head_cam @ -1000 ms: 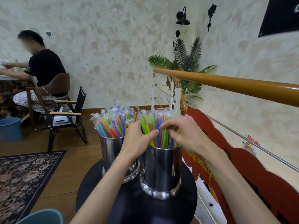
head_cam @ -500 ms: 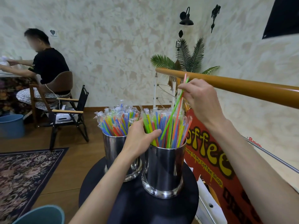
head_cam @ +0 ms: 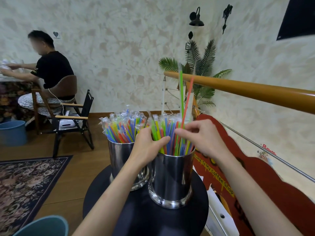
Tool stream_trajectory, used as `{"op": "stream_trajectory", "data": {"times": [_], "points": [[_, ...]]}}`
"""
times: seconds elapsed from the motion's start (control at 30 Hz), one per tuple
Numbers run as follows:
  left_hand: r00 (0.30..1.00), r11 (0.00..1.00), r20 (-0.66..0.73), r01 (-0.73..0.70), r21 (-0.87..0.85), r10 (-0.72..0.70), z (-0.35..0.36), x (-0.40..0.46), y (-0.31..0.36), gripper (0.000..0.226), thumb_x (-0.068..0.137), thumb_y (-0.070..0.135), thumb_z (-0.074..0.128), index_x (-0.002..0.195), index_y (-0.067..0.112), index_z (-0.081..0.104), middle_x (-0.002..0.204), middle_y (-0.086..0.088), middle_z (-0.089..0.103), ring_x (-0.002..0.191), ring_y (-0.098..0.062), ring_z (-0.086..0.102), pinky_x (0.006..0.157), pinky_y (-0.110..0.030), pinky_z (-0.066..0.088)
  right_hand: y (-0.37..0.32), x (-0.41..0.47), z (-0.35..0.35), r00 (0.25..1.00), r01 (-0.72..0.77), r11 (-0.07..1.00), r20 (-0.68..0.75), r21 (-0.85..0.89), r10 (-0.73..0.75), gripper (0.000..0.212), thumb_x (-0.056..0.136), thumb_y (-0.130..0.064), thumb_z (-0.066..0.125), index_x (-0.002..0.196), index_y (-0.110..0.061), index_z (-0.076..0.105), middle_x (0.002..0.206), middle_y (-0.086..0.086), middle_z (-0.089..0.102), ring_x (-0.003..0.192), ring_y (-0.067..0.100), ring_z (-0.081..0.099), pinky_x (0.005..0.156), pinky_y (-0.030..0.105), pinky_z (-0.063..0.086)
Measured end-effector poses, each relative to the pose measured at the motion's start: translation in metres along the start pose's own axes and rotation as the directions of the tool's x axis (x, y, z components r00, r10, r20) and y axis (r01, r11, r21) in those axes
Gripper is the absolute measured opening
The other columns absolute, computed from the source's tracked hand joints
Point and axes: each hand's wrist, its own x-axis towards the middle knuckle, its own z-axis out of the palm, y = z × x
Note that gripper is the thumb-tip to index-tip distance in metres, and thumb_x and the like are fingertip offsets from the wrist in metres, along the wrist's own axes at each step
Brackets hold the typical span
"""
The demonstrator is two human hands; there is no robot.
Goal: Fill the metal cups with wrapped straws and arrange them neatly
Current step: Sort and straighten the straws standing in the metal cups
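Both metal cups (head_cam: 172, 178) look packed. Your left hand (head_cam: 146, 147) grips bundle in near cup; right hand (head_cam: 202, 142) pinches two raised straws (head_cam: 182, 99). Left: seat those, level tops.

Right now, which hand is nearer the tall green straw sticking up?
Right. The right hand pinches at the base of the tall green straw; the left hand holds the bundle's left side, farther off.

Small round black table (head_cam: 136, 218), two shiny metal cups standing on it: near cup (head_cam: 172, 178) at right, far cup (head_cam: 121, 160) behind-left, bases touching or nearly so; both upright, packed with wrapped coloured straws (head_cam: 122, 128)
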Motion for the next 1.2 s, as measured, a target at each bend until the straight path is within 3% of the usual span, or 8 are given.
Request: {"op": "stream_trajectory", "data": {"times": [0.13,0.27,0.4,0.57,0.67,0.87,1.0,1.2], "points": [[0.999,0.999,-0.025,0.033,-0.029,-0.034,-0.001,0.001,-0.001,0.01,0.088,0.024,0.077,0.088,0.014,0.074,0.076,-0.008,0.073,0.065,-0.018,0.062,0.065,-0.038,0.052,0.002,-0.007,0.016,0.996,-0.033,0.997,0.083,-0.062,0.039,0.035,0.081,-0.043,0.08,0.059,-0.02,0.066,0.053,-0.008,0.055,0.054,0.001,0.05,0.058,0.013,0.04],[0.997,0.997,-0.028,0.076,-0.014,-0.077,0.002,0.003,-0.002,0.016,0.087,0.022,0.077,0.084,0.007,0.072,0.074,-0.02,0.069,0.058,-0.015,0.053,0.058,-0.038,0.048,-0.001,-0.005,0.017,0.971,0.027,0.974,0.238,-0.226,0.029,0.038,0.079,-0.043,0.082,0.055,-0.022,0.061,0.053,-0.006,0.052,0.052,0.005,0.047,0.053,0.017,0.033],[0.995,0.996,-0.042,0.089,-0.016,-0.09,0.004,0.004,0.0,0.014,0.085,0.019,0.078,0.079,0.008,0.072,0.065,-0.011,0.068,0.056,-0.022,0.056,0.055,-0.037,0.048,-0.003,0.001,0.015,0.94,0.028,0.968,0.336,-0.251,0.06,0.043,0.078,-0.04,0.084,0.052,-0.023,0.054,0.053,-0.008,0.049,0.053,0.007,0.045,0.055,0.025,0.037],[0.997,0.996,-0.008,0.082,-0.017,-0.082,0.002,0.004,0.001,0.007,0.087,0.018,0.078,0.088,0.012,0.074,0.083,-0.014,0.076,0.083,-0.036,0.072,0.077,-0.053,0.058,-0.005,0.008,0.013,0.909,0.006,0.961,0.401,-0.277,0.11,0.033,0.077,-0.041,0.086,0.061,-0.025,0.062,0.062,-0.011,0.059,0.06,0.001,0.055,0.055,0.018,0.038],[0.995,0.996,0.053,0.082,-0.016,-0.081,-0.001,0.005,0.003,0.008,0.087,0.015,0.078,0.092,0.01,0.076,0.086,-0.015,0.076,0.083,-0.035,0.072,0.078,-0.048,0.059,-0.005,0.009,0.014,0.914,-0.009,0.96,0.388,-0.281,0.122,0.033,0.078,-0.04,0.085,0.062,-0.022,0.062,0.062,-0.009,0.06,0.059,0.004,0.054,0.054,0.021,0.039],[0.984,0.997,0.168,0.067,-0.021,-0.063,-0.006,0.003,0.006,0.011,0.083,0.0,0.074,0.084,0.01,0.072,0.056,0.014,0.063,0.049,0.002,0.052,0.05,-0.012,0.039,-0.007,0.008,0.016,0.913,-0.033,0.951,0.378,-0.308,0.154,0.032,0.086,-0.038,0.078,0.07,-0.014,0.066,0.065,-0.003,0.057,0.061,0.011,0.052,0.057,0.027,0.04],[0.984,0.993,0.173,0.058,-0.099,-0.04,-0.007,0.001,0.009,0.013,0.083,0.01,0.08,0.094,0.011,0.073,0.079,0.001,0.077,0.07,-0.01,0.072,0.063,-0.019,0.054,-0.009,0.007,0.017,0.905,-0.017,0.944,0.397,-0.329,0.155,0.028,0.085,-0.038,0.079,0.075,-0.014,0.07,0.066,-0.003,0.06,0.064,0.011,0.056,0.059,0.027,0.043],[0.996,0.99,0.042,0.087,-0.11,-0.082,-0.003,0.001,0.006,0.011,0.089,0.018,0.077,0.093,0.009,0.075,0.082,-0.011,0.076,0.075,-0.017,0.072,0.074,-0.032,0.058,-0.01,0.006,0.011,0.897,-0.032,0.957,0.414,-0.287,0.154,0.021,0.08,-0.036,0.085,0.075,-0.023,0.069,0.071,-0.01,0.066,0.071,0.005,0.063,0.062,0.019,0.046]]}}
